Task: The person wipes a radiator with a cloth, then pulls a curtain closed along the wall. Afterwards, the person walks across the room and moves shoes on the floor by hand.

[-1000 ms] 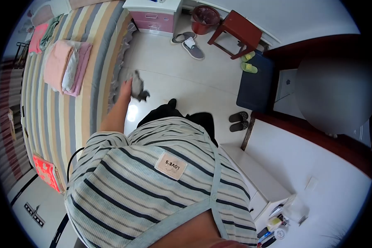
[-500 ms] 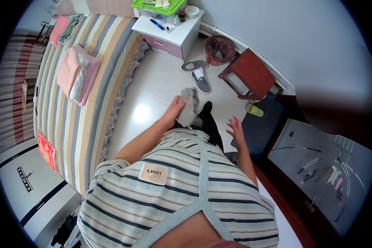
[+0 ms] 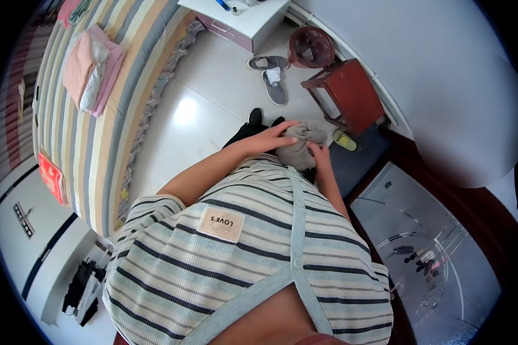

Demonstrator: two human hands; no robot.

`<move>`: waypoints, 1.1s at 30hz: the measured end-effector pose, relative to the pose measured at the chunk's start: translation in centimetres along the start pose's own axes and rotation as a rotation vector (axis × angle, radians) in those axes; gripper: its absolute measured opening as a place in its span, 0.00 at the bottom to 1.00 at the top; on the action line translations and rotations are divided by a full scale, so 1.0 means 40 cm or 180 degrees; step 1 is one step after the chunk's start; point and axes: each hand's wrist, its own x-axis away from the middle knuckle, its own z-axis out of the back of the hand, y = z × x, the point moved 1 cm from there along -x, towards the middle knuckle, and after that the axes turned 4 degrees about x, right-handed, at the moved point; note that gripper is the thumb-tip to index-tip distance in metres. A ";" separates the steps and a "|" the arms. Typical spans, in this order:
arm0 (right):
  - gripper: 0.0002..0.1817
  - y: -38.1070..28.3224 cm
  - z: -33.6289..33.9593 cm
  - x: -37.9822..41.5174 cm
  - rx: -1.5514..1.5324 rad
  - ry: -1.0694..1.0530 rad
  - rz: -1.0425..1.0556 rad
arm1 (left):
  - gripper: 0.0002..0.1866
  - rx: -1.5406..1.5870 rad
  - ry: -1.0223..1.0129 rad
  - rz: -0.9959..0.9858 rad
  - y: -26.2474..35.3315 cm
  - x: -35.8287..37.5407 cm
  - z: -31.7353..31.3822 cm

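Observation:
A crumpled grey cloth (image 3: 300, 150) is bunched in front of my waist, between both hands. My left hand (image 3: 273, 138) reaches in from the left, its fingers closed over the cloth's near-left side. On the right side of the cloth, my right hand (image 3: 321, 160) grips it with bent fingers. Part of the cloth is hidden by the fingers. Below it, the floor and my dark shoe (image 3: 255, 117) show.
A striped bed (image 3: 121, 109) with folded blankets (image 3: 92, 69) runs along the left. Ahead are a white nightstand (image 3: 253, 20), grey shoes (image 3: 274, 87), a red bin (image 3: 311, 46) and a red stool (image 3: 351, 95). A green slipper (image 3: 344, 140) and a dark-framed glass panel (image 3: 426, 247) lie right.
The grey cloth has moved right with my left hand. My right hand, spread and apart before, now grips it too. The view has turned slightly downward.

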 end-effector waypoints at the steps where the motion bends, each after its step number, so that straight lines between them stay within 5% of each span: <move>1: 0.26 -0.012 0.000 -0.011 0.0043 -0.0027 0.0011 | 0.32 0.0020 0.0028 -0.0038 0.003 -0.008 0.021; 6: 0.21 -0.026 0.072 -0.060 -0.1489 0.0091 0.0342 | 0.28 0.0054 0.0751 -0.0169 -0.075 0.021 0.197; 12: 0.22 -0.004 0.108 -0.052 -0.1207 0.0385 0.0306 | 0.20 0.0275 0.3399 0.0515 -0.445 0.319 0.577; 16: 0.23 -0.009 0.095 -0.097 -0.0786 0.0143 0.0485 | 0.21 0.1017 0.4413 0.1060 -0.550 0.519 0.568; 20: 0.23 -0.053 0.038 -0.140 -0.0169 0.0008 0.0440 | 0.23 0.1310 0.4305 0.0507 -0.511 0.478 0.463; 25: 0.23 -0.119 -0.141 -0.193 0.2084 -0.0946 0.0564 | 0.36 0.1373 0.2683 -0.0747 -0.189 0.200 0.221; 28: 0.30 -0.055 -0.242 -0.242 0.2289 -0.2115 0.1625 | 0.37 0.1262 0.2220 -0.0985 -0.108 0.063 0.113; 29: 0.30 -0.060 -0.232 -0.272 0.2315 -0.2188 0.1587 | 0.35 0.1661 0.2623 -0.0525 -0.119 0.037 0.113; 31: 0.26 -0.074 -0.216 -0.314 0.2319 -0.2450 0.0850 | 0.33 0.2312 0.2724 -0.0524 -0.184 0.021 0.145; 33: 0.22 -0.076 -0.182 -0.429 0.2838 -0.2211 0.0980 | 0.28 0.3101 0.2914 -0.0610 -0.290 0.003 0.189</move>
